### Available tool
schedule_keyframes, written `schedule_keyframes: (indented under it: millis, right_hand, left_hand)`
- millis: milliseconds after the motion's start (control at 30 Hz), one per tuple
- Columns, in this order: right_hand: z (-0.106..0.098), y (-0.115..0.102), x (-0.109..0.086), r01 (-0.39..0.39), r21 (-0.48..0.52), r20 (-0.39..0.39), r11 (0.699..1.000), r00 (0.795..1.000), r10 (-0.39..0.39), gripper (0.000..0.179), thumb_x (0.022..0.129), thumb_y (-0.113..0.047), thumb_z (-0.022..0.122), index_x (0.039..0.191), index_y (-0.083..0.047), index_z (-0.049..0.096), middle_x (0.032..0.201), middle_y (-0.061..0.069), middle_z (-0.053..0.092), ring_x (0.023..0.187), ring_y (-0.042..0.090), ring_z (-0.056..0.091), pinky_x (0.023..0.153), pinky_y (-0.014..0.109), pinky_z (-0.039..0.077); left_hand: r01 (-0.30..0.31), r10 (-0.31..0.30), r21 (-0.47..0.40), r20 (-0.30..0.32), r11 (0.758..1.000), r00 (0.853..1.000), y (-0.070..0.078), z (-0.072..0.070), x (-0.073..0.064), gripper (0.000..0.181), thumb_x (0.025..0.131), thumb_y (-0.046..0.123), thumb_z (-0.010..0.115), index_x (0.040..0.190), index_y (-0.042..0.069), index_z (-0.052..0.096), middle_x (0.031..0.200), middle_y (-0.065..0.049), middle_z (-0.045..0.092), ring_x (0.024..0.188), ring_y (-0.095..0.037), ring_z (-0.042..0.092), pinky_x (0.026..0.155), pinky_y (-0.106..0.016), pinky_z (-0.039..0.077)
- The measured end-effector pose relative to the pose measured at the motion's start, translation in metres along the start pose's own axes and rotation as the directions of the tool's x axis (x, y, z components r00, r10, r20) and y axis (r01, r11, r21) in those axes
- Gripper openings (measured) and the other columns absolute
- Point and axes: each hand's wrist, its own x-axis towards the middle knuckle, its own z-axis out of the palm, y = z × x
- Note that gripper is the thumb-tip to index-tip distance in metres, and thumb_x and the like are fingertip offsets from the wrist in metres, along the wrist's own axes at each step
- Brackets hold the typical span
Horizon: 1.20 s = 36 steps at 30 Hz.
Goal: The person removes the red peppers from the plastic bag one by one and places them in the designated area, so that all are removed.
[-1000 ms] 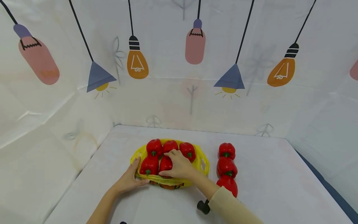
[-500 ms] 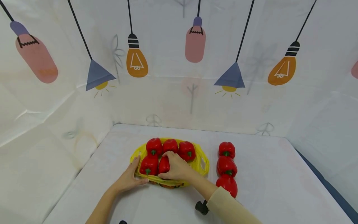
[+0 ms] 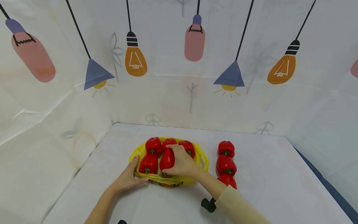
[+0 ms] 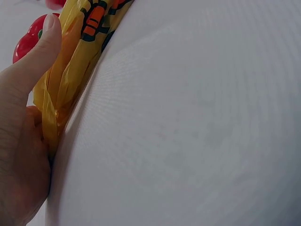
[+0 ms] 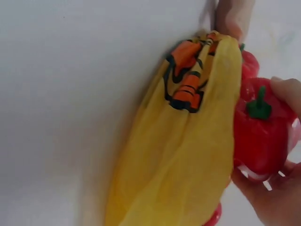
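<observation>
Right hand (image 3: 181,161): thumb and fingers apart by the width of one red pepper (image 3: 167,159), gripping it at the open mouth of the yellow bag (image 5: 178,155); whether it touches the bag's floor cannot be told. Left hand (image 3: 128,179): fingers extended, thumb spread, touching the bag's left end from outside. Crowding the gripped pepper: four other peppers (image 3: 148,163) in the bag, one to its left, the rest along the far side. Bunched front rim stands on its near side. Right of the bag, apart from it: row of three peppers (image 3: 226,165), the nearest partly covered by the right forearm. Black object (image 3: 207,205) beside the pale sleeve (image 3: 237,205), partly hidden; a second dark item (image 3: 122,222) cut by the lower frame edge. Surface: white table (image 3: 265,174). Room: creased pale sheeting (image 3: 167,99) behind and at the sides, printed with lamps and bulbs; dark blue strip (image 3: 324,181) along the table's right edge
</observation>
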Motion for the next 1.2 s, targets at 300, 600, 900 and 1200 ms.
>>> schedule_keyframes:
  millis: [300, 600, 900, 1200]
  right_hand:
    - [-0.027, -0.007, -0.006, 0.12, 0.085, -0.102, 0.989, 0.989, -0.111, 0.089, 0.069, -0.034, 0.085, 0.14, -0.014, 0.035, 0.134, -0.002, 0.045, 0.12, 0.014, 0.046, 0.081, 0.031, 0.055]
    - [-0.048, -0.009, -0.004, 0.365, 0.153, -0.217, 0.918, 0.919, -0.33, 0.086, 0.067, -0.022, 0.088, 0.135, -0.007, 0.037, 0.133, 0.002, 0.046, 0.119, 0.016, 0.048, 0.083, 0.028, 0.054]
    - [-0.071, -0.022, -0.007, 0.42, 0.226, -0.272, 0.879, 0.894, -0.357, 0.09, 0.062, -0.005, 0.089, 0.135, -0.003, 0.036, 0.132, 0.012, 0.046, 0.119, 0.027, 0.049, 0.085, 0.034, 0.055]
    - [-0.098, -0.047, -0.024, 0.418, 0.208, -0.284, 0.884, 0.891, -0.354, 0.081, 0.063, 0.002, 0.086, 0.129, 0.009, 0.038, 0.128, 0.021, 0.047, 0.115, 0.033, 0.05, 0.084, 0.038, 0.055]
  left_hand:
    - [0.005, -0.005, 0.006, 0.006, 1.0, 1.0, 0.0, -0.001, 0.0, 0.113, 0.079, 0.049, 0.073, 0.153, -0.001, 0.005, 0.157, -0.027, 0.005, 0.141, -0.049, 0.004, 0.11, -0.064, 0.012]
    - [-0.001, 0.001, 0.009, 0.003, 1.0, 1.0, -0.001, -0.001, 0.0, 0.114, 0.078, 0.048, 0.074, 0.153, -0.002, 0.004, 0.157, -0.028, 0.004, 0.141, -0.049, 0.003, 0.11, -0.064, 0.012]
    - [0.002, -0.002, 0.018, 0.007, 1.0, 1.0, -0.001, -0.001, 0.0, 0.114, 0.079, 0.048, 0.074, 0.153, -0.001, 0.004, 0.157, -0.027, 0.003, 0.141, -0.05, 0.003, 0.11, -0.064, 0.012]
    - [-0.006, 0.006, 0.011, -0.006, 1.0, 1.0, -0.003, 0.001, 0.001, 0.115, 0.078, 0.05, 0.075, 0.153, -0.002, 0.005, 0.157, -0.027, 0.005, 0.141, -0.049, 0.004, 0.11, -0.063, 0.012]
